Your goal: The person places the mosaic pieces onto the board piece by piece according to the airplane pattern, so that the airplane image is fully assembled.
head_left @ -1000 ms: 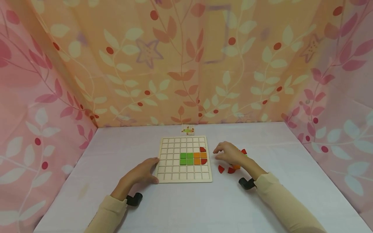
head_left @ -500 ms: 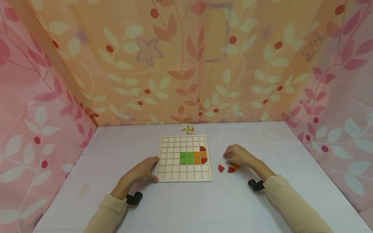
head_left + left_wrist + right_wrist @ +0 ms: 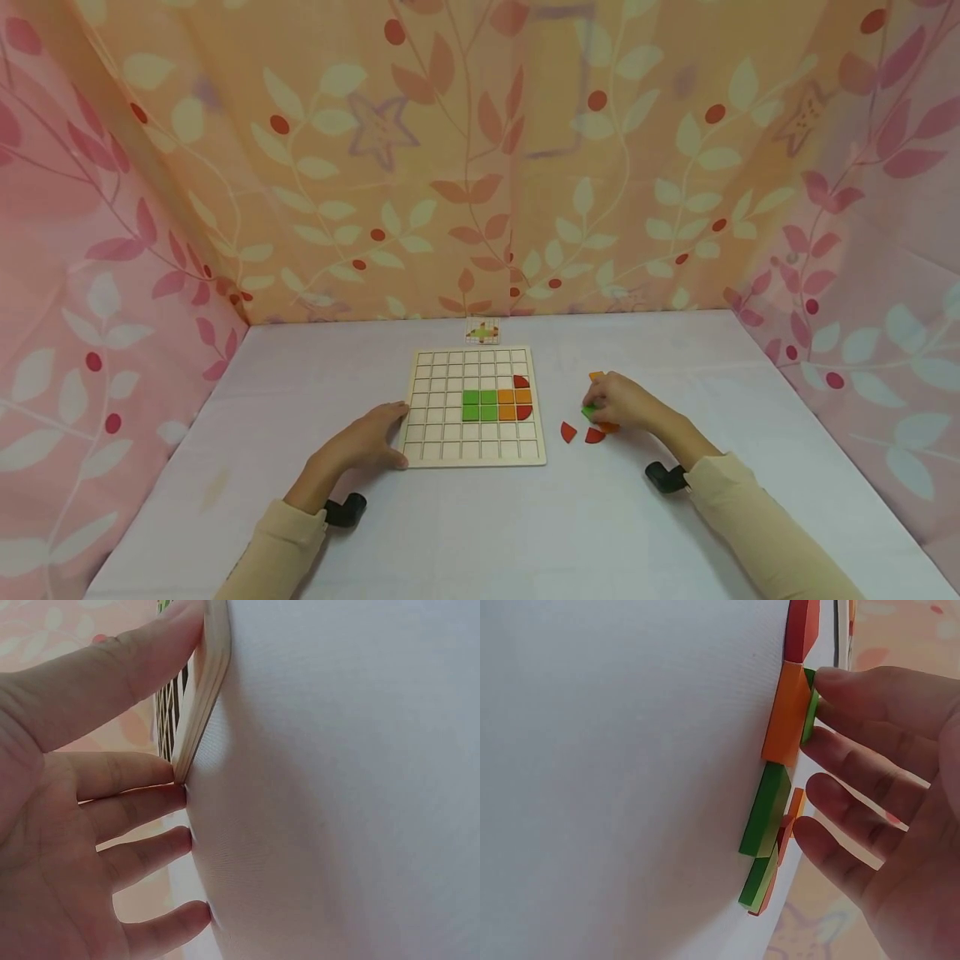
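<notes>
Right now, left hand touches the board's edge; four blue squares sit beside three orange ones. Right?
Colour's wrong: the head view shows four green squares, not blue, on the board beside three orange squares. The left hand does touch the board's edge.

A makeshift booth (image 3: 892,250): leafy fabric walls (image 3: 465,167) enclose a white-clothed table (image 3: 480,533) on three sides.

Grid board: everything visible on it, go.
The grid board is square, pale and wood-looking, its edge apparently layered in the left wrist view, with a plain border around lined square cells. It lies flat on the white cloth. Four green squares, three orange squares and two red quarter-round pieces sit in cells from middle to right. The left hand touches its left edge.
</notes>
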`<act>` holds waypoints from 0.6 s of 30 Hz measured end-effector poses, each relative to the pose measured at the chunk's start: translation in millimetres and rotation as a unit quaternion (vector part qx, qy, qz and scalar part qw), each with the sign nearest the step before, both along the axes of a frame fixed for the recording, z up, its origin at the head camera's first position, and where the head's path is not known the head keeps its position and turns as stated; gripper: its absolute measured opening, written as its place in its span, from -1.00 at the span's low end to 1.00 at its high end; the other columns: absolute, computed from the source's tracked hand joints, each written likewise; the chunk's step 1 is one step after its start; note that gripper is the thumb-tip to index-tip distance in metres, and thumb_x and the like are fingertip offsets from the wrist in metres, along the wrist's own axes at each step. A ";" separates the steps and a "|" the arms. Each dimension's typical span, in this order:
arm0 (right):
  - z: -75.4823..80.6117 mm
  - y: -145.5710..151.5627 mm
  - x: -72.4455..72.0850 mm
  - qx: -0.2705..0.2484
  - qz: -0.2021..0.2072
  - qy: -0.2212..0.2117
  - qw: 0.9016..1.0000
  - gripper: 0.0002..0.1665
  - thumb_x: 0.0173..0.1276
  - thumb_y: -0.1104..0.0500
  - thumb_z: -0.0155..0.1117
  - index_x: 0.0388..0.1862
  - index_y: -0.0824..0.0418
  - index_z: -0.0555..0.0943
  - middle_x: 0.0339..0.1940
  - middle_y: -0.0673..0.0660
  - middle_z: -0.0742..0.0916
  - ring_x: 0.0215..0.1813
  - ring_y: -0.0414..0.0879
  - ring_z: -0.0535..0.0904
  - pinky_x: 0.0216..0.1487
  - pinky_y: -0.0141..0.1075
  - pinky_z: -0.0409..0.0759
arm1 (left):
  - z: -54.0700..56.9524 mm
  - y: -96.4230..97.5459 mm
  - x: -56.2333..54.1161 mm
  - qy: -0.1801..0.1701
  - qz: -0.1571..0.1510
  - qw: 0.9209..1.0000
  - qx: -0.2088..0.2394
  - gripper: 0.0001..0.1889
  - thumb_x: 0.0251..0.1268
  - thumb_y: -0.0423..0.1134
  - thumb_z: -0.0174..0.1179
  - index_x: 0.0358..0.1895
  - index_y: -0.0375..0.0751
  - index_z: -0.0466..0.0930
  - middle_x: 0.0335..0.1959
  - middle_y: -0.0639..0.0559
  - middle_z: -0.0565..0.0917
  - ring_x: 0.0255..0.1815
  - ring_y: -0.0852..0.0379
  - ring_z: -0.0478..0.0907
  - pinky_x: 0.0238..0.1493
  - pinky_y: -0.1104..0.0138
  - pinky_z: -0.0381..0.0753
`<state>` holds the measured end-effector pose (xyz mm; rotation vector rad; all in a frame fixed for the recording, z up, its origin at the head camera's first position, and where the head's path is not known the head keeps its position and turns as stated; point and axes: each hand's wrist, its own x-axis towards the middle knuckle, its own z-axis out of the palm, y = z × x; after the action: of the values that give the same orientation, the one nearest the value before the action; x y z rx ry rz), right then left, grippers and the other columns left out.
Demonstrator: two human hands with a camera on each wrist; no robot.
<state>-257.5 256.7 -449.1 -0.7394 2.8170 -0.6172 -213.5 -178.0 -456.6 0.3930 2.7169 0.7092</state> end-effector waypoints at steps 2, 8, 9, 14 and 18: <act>0.1 -0.5 0.6 0.003 -0.005 -0.009 1.000 -0.85 0.08 0.29 0.45 -0.32 0.24 0.77 -0.28 0.03 0.75 -0.19 -0.09 0.50 -0.13 -0.25 0.55 | 0.6 0.4 0.3 -0.001 0.001 1.000 0.000 -0.05 -0.11 -0.26 0.52 0.43 -0.39 0.23 0.48 -0.30 0.25 0.52 -0.30 0.12 0.48 -0.12 0.15; -1.8 -4.2 -0.5 0.023 -0.034 -0.020 0.999 -0.83 0.12 0.25 0.44 -0.28 0.23 0.77 -0.26 0.04 0.74 -0.14 -0.06 0.53 0.01 -0.10 0.56 | 2.2 1.6 1.0 -0.001 -0.003 1.000 -0.009 -0.04 -0.11 -0.25 0.53 0.42 -0.41 0.23 0.48 -0.30 0.25 0.52 -0.29 0.14 0.47 -0.11 0.18; -2.3 -4.7 -1.0 0.025 -0.038 -0.019 0.999 -0.83 0.13 0.24 0.43 -0.27 0.23 0.77 -0.25 0.05 0.75 -0.13 -0.05 0.53 0.03 -0.08 0.56 | 2.3 1.7 1.1 0.001 -0.003 1.000 -0.011 -0.04 -0.11 -0.25 0.53 0.42 -0.41 0.23 0.48 -0.30 0.26 0.51 -0.29 0.14 0.46 -0.11 0.19; -3.4 -5.4 -2.0 0.025 -0.047 -0.007 0.999 -0.83 0.16 0.22 0.41 -0.26 0.23 0.77 -0.27 0.04 0.73 -0.16 -0.06 0.53 -0.02 -0.11 0.56 | 4.4 2.9 1.5 0.002 -0.003 1.000 -0.009 -0.04 -0.13 -0.26 0.54 0.41 -0.42 0.24 0.47 -0.32 0.27 0.51 -0.29 0.15 0.46 -0.11 0.20; -1.7 -5.4 -1.5 0.021 -0.044 -0.010 0.999 -0.82 0.15 0.20 0.44 -0.25 0.23 0.77 -0.27 0.04 0.70 -0.19 -0.07 0.51 -0.09 -0.18 0.54 | 5.3 2.9 2.3 0.000 -0.004 1.000 -0.008 -0.05 -0.13 -0.26 0.53 0.41 -0.43 0.24 0.47 -0.32 0.26 0.51 -0.29 0.15 0.46 -0.11 0.19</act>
<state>-259.0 251.3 -450.9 -0.6023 2.8478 -0.5721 -211.2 -175.1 -451.3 0.4001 2.7179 0.6846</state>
